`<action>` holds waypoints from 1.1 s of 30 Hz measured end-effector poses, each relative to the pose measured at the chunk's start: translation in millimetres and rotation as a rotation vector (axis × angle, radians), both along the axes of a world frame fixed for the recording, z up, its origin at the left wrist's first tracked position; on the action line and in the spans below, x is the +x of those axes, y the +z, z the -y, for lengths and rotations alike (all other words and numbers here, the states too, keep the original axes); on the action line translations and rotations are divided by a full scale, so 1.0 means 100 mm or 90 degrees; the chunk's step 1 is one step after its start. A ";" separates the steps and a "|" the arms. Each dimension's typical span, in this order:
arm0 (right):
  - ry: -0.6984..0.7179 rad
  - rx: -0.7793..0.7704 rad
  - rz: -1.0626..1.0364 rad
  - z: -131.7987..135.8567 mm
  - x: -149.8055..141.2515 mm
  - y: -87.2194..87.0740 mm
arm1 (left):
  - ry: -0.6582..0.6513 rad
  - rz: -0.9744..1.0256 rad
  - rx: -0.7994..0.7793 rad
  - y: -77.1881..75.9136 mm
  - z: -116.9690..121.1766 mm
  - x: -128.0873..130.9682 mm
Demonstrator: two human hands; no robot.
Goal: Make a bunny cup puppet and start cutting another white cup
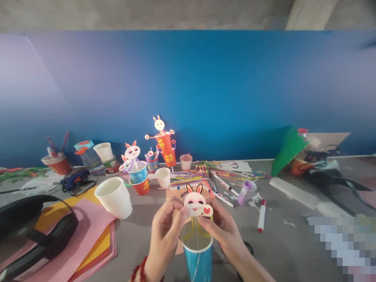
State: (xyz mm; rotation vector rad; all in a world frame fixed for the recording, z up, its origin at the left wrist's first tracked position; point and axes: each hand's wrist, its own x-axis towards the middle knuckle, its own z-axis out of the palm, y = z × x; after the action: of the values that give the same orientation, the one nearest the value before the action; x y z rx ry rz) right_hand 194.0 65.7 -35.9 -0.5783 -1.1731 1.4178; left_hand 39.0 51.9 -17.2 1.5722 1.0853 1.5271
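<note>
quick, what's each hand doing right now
Left hand: closed, pinching at the edge of the rabbit face.
Right hand: closed, holding the heart disc.

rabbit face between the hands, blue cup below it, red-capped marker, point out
Rabbit face (195,201), head view: mid-face.
Blue cup (203,260), head view: outer wall.
Red-capped marker (262,216), head view: white barrel.

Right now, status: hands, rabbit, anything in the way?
Left hand pinching edge of rabbit face; right hand pinching heart disc. Face above blue cup. Large white cup left, red-capped marker right, both apart from hands.
</note>
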 end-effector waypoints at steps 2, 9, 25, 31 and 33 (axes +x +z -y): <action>-0.012 -0.008 0.006 0.00 0.00 0.01 | 0.012 -0.019 0.002 0.01 0.02 0.00; -0.055 -0.023 0.028 -0.01 0.04 0.03 | 0.054 -0.101 0.058 0.03 0.05 -0.02; -0.051 0.009 0.073 0.03 0.03 0.11 | 0.024 -0.047 -0.017 -0.07 0.04 -0.01; -0.068 -0.004 0.081 0.01 0.03 0.07 | 0.009 -0.016 -0.018 -0.05 0.07 -0.02; -0.073 0.000 0.083 0.01 0.04 0.06 | 0.020 -0.039 -0.008 -0.04 0.08 -0.02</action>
State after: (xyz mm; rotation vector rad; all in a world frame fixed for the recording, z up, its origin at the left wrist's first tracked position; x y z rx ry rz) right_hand 197.5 64.9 -30.1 -0.7362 -1.2217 1.2981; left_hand 36.6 44.4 -21.0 1.6099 1.1553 1.4985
